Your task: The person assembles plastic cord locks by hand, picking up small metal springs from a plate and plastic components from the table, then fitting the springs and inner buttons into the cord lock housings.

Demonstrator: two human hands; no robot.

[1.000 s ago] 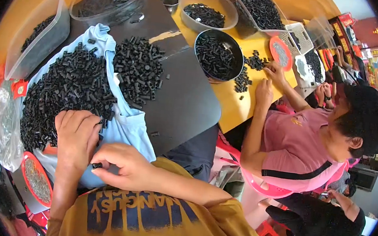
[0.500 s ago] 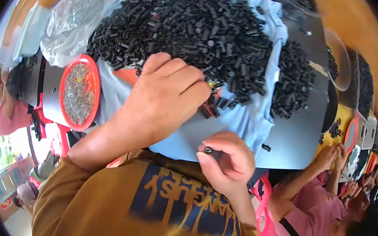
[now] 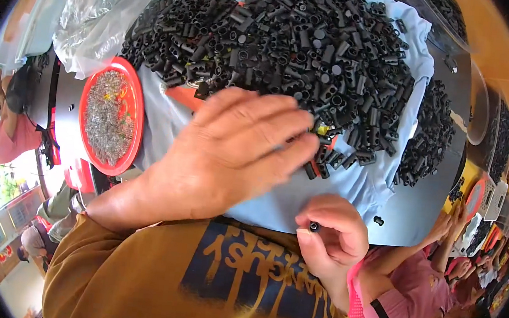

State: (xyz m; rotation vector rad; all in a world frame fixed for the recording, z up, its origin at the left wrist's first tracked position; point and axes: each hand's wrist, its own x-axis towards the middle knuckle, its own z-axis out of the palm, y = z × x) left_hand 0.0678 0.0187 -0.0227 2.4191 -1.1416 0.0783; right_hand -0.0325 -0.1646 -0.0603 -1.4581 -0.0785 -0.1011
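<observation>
My right hand [image 3: 336, 234] is closed in a pinch, with a small black plastic tube [image 3: 314, 227] between thumb and forefinger, its round end showing. Palm down, my left hand [image 3: 237, 148] stretches its fingers over the near edge of a big heap of black plastic tubes [image 3: 284, 45]; it is slightly blurred and its thumb is hidden. Under that hand, part of an orange-red piece [image 3: 184, 97] sticks out. The heap lies on a light blue cloth [image 3: 274, 204]. Left of my left forearm stands a red oval tray [image 3: 139, 120] full of small silvery metal pieces [image 3: 109, 117].
A clear plastic bag [image 3: 95, 27] lies at the far left. More black parts [image 3: 428, 136] are piled right of the cloth, and one loose tube [image 3: 378, 220] lies on the table. A co-worker in a pink shirt [image 3: 405, 284] works at the right.
My left hand's curled fingers have straightened and moved right over the heap's edge. The right hand still pinches the tube. The whole view has shifted a little.
</observation>
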